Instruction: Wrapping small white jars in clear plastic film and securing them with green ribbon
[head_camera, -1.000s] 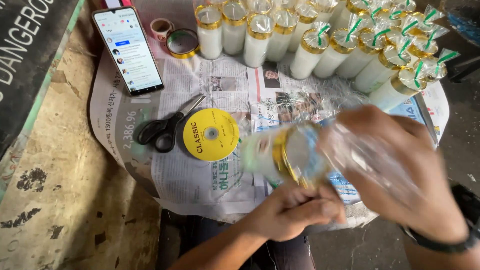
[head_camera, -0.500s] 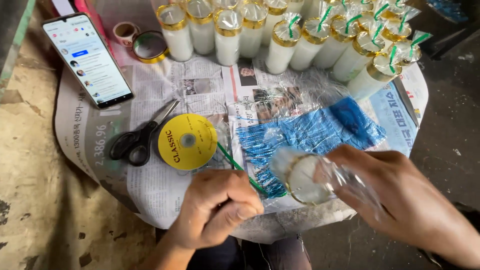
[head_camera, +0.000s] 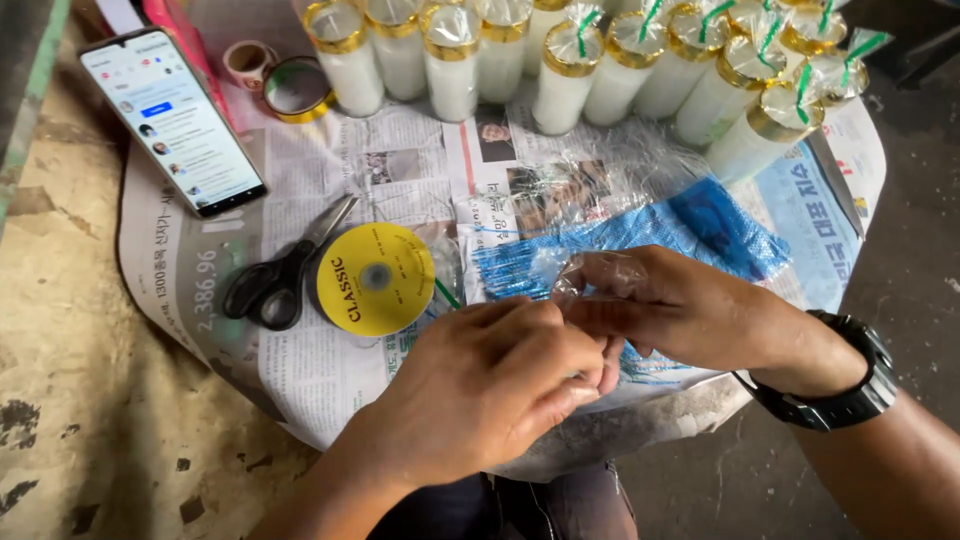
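Both hands have closed in on each other since half a second ago: the left hand (head_camera: 490, 385), which was reaching toward the green strand by the spool, now sits against the right hand (head_camera: 680, 315) at lower centre, and the candle jar that the right hand held out in view is now hidden between them. Only a crinkled tuft of clear cellophane wrap (head_camera: 590, 275) shows above the knuckles. The right fingers pinch that gathered wrap, seemingly to keep it bunched; the left fingers are curled tight together just below it, though what they grip cannot be told.

A yellow ribbon spool (head_camera: 375, 278) lies flat just left of the hands, with black scissors (head_camera: 275, 280) touching its left side, both within easy reach on the newspaper (head_camera: 330, 370). A blue woven sheet (head_camera: 700, 225) lies under the right hand. Along the top edge stand white candle jars (head_camera: 455, 60), those at upper right already wrapped and tied with green. A smartphone (head_camera: 175, 120) lies at upper left, screen lit.
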